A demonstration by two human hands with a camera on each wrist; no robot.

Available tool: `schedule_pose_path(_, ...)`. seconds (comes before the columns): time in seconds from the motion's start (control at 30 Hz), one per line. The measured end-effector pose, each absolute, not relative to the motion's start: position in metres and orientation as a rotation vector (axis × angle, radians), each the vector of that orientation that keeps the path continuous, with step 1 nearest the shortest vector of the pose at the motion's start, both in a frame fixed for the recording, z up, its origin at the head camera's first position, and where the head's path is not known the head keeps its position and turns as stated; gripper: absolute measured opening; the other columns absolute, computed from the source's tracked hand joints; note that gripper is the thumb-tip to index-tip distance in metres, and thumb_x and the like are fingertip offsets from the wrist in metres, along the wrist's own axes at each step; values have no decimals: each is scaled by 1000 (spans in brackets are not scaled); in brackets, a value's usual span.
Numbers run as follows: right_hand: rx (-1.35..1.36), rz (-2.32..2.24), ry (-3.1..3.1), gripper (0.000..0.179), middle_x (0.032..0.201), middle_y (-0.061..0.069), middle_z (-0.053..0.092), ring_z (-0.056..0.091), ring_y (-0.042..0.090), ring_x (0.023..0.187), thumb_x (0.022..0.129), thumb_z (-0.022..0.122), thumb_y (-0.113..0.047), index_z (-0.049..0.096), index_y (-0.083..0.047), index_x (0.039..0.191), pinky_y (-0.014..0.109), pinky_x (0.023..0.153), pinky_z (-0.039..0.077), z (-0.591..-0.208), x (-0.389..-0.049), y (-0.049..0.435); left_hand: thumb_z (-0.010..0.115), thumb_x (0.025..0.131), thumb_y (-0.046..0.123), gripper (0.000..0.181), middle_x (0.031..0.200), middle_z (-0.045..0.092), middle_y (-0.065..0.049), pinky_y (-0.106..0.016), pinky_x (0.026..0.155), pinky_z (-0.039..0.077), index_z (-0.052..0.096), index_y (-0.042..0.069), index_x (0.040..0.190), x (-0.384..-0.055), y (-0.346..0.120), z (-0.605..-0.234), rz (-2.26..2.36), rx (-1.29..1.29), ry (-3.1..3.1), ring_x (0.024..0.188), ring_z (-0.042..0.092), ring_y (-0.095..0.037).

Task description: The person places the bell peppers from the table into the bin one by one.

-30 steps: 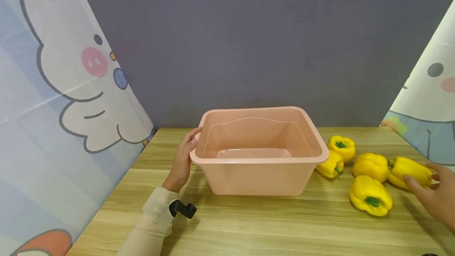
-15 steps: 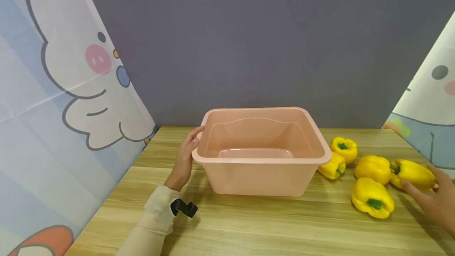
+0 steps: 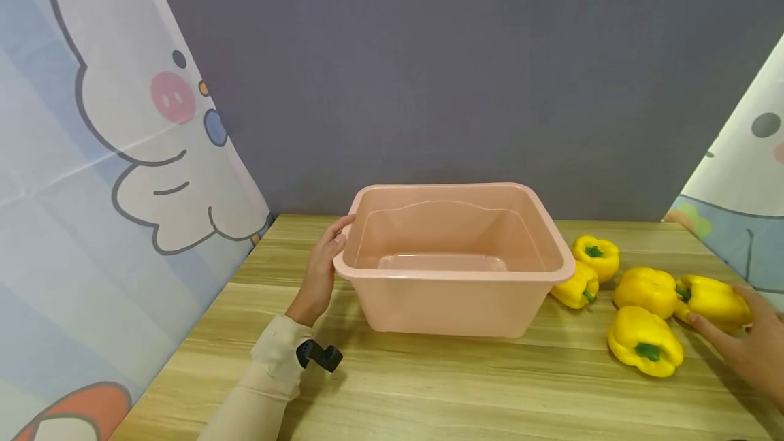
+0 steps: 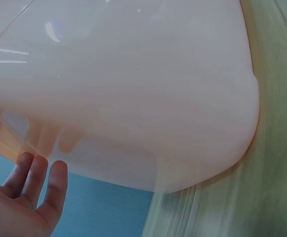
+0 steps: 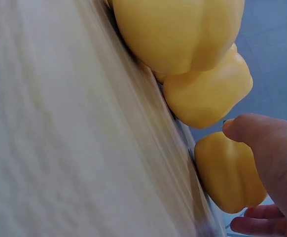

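A pink plastic tub (image 3: 453, 305) stands on the wooden table. My left hand (image 3: 321, 267) holds its left rim; in the left wrist view three slightly bent fingers (image 4: 35, 177) have their tips at the tub's wall. At the far right, my right hand (image 3: 747, 339) grips a yellow bell pepper (image 3: 713, 301) lying on its side, thumb on the near side and fingers beyond it. The right wrist view has the thumb (image 5: 247, 129) and fingertips at opposite ends of that pepper (image 5: 227, 173). Part of the right hand is outside the head view.
Several more yellow bell peppers lie right of the tub: a back one (image 3: 595, 257), one by the tub wall (image 3: 578, 286), one beside the gripped pepper (image 3: 646, 291) and a front one (image 3: 644, 342). A grey panel (image 3: 429, 73) rises behind; cartoon-print cloths (image 3: 55, 237) flank the table.
My right hand has moved slightly left and closed in round the yellow bell pepper. The head view has shifted a little; the left hand stays at the tub's rim.
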State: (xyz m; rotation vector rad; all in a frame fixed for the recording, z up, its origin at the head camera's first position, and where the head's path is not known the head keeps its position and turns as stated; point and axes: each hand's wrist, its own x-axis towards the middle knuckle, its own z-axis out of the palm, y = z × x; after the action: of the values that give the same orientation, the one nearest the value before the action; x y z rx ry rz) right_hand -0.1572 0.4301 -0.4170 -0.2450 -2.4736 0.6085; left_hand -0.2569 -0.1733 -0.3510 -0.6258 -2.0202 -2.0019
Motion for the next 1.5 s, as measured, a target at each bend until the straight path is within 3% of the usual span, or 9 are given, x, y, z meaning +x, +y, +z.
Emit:
schedule_pose_path(0.07,-274,607,-2498,87,120,58,37,43,70,96,93,69,-35,24,18,146,57,81,48,-419,-155,429,42,101,30,52,151,42,-8,-33,100,41,46,10,149,-256,-173,-351,-2003,-629,-2026,131,44,-26)
schedule_pose_path(0.13,-297,607,-2514,90,126,57,33,38,72,105,95,66,-38,19,15,150,75,93,31,-421,-154,428,41,102,31,52,152,42,-9,-32,100,41,45,10,149,-255,-173,-350,-2004,-636,-2031,131,44,-26)
schedule_pose_path(0.3,-258,620,-2490,89,134,55,29,31,73,116,95,67,-36,19,14,151,73,103,22,-420,-159,431,41,102,32,53,153,39,-8,-33,102,40,43,9,150,-255,-172,-349,-2023,-663,-2017,134,42,-26)
schedule_pose_path(0.5,-239,619,-2544,88,123,54,38,39,69,103,92,70,-37,25,15,147,72,89,30,-413,-165,436,40,103,32,52,153,39,-6,-33,102,40,43,11,150,-255,-173,-350,-2023,-662,-2004,133,43,-25)
schedule_pose_path(0.77,-231,638,-2539,75,109,47,45,47,56,88,89,74,-34,38,14,134,51,68,35,-414,-170,440,40,103,31,51,154,39,-5,-32,102,40,43,10,150,-255,-174,-351,-2010,-660,-2013,134,42,-24)
schedule_pose_path(0.93,-221,663,-2495,74,111,48,44,45,56,91,90,73,-30,37,15,136,46,70,34,-415,-169,436,40,103,31,52,154,38,-6,-35,103,39,43,10,150,-255,-174,-351,-2009,-662,-2014,135,41,-24)
schedule_pose_path(1.07,-254,690,-2484,75,118,50,40,42,61,99,93,69,-29,33,18,139,58,84,37,-414,-167,433,40,103,32,52,154,38,-6,-39,104,37,43,10,150,-255,-173,-350,-1995,-666,-2020,136,40,-25)
schedule_pose_path(1.17,-298,709,-2499,81,125,52,34,36,66,108,95,65,-31,25,19,144,72,96,27,-416,-165,432,39,103,31,51,154,39,-6,-40,104,37,43,10,150,-255,-172,-350,-1978,-666,-2029,136,40,-26)
schedule_pose_path(1.5,-308,741,-2448,75,120,49,39,40,63,105,94,66,-30,32,20,139,66,97,30,-418,-166,431,38,103,31,51,153,40,-8,-36,104,38,44,10,149,-255,-172,-351,-1959,-664,-2030,135,41,-24)
